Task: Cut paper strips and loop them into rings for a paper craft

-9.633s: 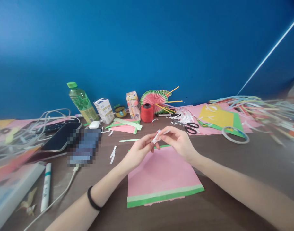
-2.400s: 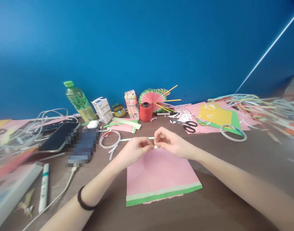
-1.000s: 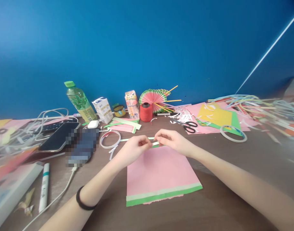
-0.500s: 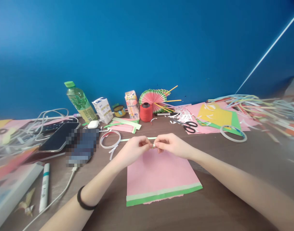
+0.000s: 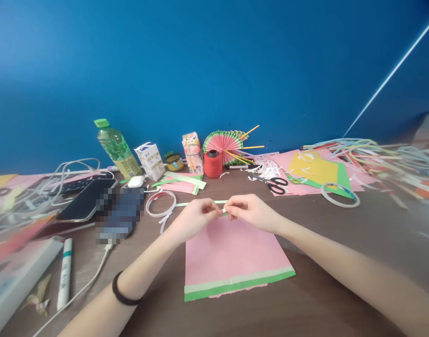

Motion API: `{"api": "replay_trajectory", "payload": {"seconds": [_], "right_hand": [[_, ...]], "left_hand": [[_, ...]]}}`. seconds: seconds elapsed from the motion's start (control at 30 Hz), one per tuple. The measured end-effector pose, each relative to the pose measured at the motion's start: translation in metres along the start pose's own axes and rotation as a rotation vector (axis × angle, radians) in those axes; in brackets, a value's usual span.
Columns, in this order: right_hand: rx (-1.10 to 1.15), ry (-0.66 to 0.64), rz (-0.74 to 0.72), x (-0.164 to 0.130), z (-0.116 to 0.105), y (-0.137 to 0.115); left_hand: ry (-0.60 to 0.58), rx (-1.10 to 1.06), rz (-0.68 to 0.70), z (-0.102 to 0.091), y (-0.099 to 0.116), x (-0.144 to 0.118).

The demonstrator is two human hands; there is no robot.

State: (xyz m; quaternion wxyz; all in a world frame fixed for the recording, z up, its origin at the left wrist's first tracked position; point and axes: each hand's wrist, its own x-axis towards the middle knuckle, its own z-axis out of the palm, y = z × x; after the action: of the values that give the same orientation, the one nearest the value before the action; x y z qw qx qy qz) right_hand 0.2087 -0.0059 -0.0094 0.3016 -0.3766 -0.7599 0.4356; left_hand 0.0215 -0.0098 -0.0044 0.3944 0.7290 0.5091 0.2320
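Note:
My left hand (image 5: 196,219) and my right hand (image 5: 251,213) meet fingertip to fingertip over the far edge of a pink paper sheet (image 5: 232,252). Both pinch a small white strip (image 5: 224,211), most of it hidden by my fingers. The pink sheet lies flat on the brown table and carries light green and dark green bands along its near edge. A thin green paper strip (image 5: 186,203) lies just beyond my hands. A white tape ring (image 5: 160,204) rests to the left of my left hand.
Black scissors (image 5: 277,185), a red thread spool (image 5: 213,164), a paper fan (image 5: 224,142), a green bottle (image 5: 116,150) and cartons line the back. Phones, cables and a marker (image 5: 64,274) crowd the left. A second tape ring (image 5: 340,195) and coloured sheets lie at the right.
Since a second ago my hands have drawn closer, hiding more of the white strip. Compared with the oldest frame, a white tape ring now lies left of my hands.

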Motion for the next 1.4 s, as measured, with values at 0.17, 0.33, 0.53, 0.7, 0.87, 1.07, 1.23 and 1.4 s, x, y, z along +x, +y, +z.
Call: {"api": "replay_trajectory", "payload": {"seconds": [0.17, 0.33, 0.53, 0.7, 0.87, 1.07, 1.23, 1.4], "right_hand": [[0.043, 0.027, -0.012, 0.000, -0.004, -0.001], [0.071, 0.071, -0.019, 0.001, -0.011, -0.001], [0.031, 0.066, -0.019, 0.000, -0.013, 0.001], [-0.008, 0.068, -0.012, -0.001, -0.010, -0.002], [-0.078, 0.060, 0.005, -0.001, -0.009, -0.004], [-0.126, 0.086, -0.007, -0.002, -0.008, -0.003], [-0.063, 0.090, 0.004, -0.001, -0.008, -0.003], [0.089, 0.038, 0.039, 0.001, -0.012, 0.000]], "left_hand": [[-0.008, -0.027, -0.034, -0.001, -0.004, 0.002], [0.013, -0.110, -0.008, 0.000, -0.005, 0.003], [-0.049, -0.113, -0.020, -0.001, -0.004, 0.003], [-0.045, -0.106, 0.019, -0.001, -0.002, 0.003], [-0.070, -0.112, 0.028, 0.000, 0.001, 0.001], [-0.095, -0.118, 0.046, -0.001, 0.002, 0.000], [-0.077, -0.124, 0.030, 0.000, 0.003, 0.000], [-0.042, -0.083, 0.022, 0.001, 0.005, 0.000]]}}
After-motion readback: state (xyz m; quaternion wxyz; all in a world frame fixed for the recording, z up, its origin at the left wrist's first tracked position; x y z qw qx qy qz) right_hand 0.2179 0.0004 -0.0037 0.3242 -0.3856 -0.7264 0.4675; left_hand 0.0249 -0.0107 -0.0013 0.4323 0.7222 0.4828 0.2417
